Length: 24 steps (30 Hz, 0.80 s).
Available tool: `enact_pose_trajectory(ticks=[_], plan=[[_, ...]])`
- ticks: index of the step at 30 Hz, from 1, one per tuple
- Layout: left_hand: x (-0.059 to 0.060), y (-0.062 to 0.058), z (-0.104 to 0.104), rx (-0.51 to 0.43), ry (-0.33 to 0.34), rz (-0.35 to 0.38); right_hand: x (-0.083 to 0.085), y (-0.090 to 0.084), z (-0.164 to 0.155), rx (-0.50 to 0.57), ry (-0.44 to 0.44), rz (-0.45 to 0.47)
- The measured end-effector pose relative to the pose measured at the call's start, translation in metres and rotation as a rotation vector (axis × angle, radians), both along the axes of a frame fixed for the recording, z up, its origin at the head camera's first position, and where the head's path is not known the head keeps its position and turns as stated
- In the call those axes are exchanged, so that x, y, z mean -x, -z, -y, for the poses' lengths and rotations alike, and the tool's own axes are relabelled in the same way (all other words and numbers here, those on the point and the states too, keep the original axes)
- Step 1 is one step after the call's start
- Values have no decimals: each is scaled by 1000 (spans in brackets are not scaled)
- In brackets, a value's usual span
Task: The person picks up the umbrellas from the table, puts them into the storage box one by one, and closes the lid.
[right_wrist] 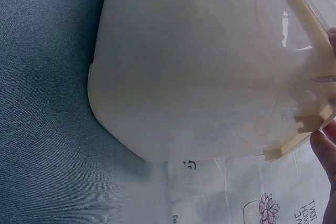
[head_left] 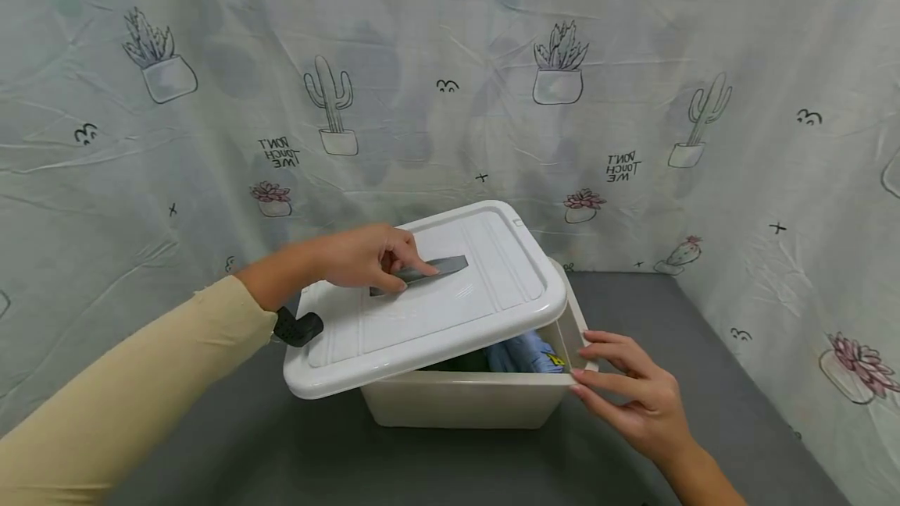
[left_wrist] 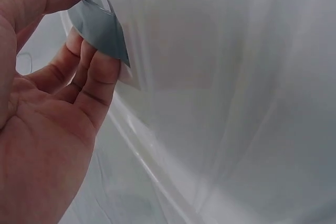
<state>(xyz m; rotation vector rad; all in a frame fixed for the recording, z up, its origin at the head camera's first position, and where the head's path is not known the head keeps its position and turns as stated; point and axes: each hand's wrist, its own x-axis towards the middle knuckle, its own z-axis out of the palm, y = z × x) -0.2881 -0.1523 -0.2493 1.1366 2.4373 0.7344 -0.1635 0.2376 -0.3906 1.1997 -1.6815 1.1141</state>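
Observation:
A white plastic lid (head_left: 492,287) is held tilted and turned askew over a cream storage box (head_left: 464,403). My left hand (head_left: 369,256) pinches a grey strip (head_left: 450,264) on the lid's top; in the left wrist view thumb and fingers meet around the strip (left_wrist: 102,32). At the box's right front corner, my right hand (head_left: 640,397) holds the rim with its fingertips. A gap at the front right shows a light blue, soft-looking item (head_left: 523,354) with a yellow mark, beside something dark green. The lid hides the other contents.
The box stands on a dark grey surface (head_left: 295,451). Behind and to the sides hangs a pale curtain (head_left: 436,131) printed with potted cacti. A black device (head_left: 298,328) is at the left wrist, close to the lid's left edge.

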Motion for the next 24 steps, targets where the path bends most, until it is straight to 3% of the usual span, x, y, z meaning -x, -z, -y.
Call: enact_pose_trajectory(ticks=[8, 16, 24], plan=[[2, 0, -25, 61, 66, 3, 0, 1, 1, 35, -66, 4], [7, 5, -43, 107, 90, 56, 6, 9, -1, 111, -199, 32], [8, 8, -51, 139, 113, 47, 7, 8, -7, 265, -251, 71]])
